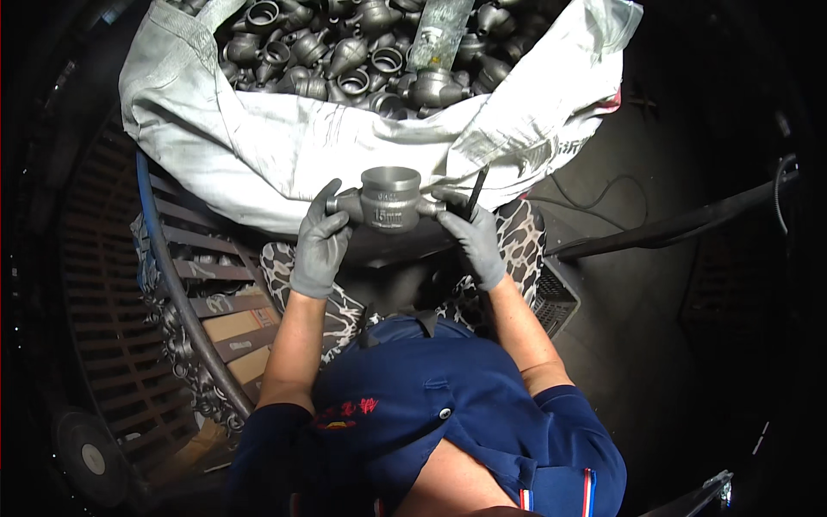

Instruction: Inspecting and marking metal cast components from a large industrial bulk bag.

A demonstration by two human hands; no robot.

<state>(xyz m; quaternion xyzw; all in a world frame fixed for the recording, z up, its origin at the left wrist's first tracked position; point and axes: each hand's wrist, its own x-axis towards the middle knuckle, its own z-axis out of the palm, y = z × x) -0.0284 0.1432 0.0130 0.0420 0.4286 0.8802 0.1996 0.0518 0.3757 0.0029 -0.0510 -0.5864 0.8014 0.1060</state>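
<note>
Both of my hands, in grey gloves, hold up a dark grey cast-metal water meter body [390, 211] above my lap. Its round, threaded-looking opening faces up, and raised lettering shows on its front. My left hand [324, 241] is closed around the pipe stub on its left side. The opposite stub sits between the thumb and fingers of my right hand [474, 237]. A thin black pen-like stick [477, 191] also rises from the right hand; its lower end is hidden by the fingers.
Beyond my hands stands a large white woven sack [284, 142] full of similar castings [349, 56], with a clear plastic piece [439, 34] on top. At left is a slatted metal crate [185, 276] with more castings. A dark plastic basket [558, 297] and a cable [594, 202] lie at right.
</note>
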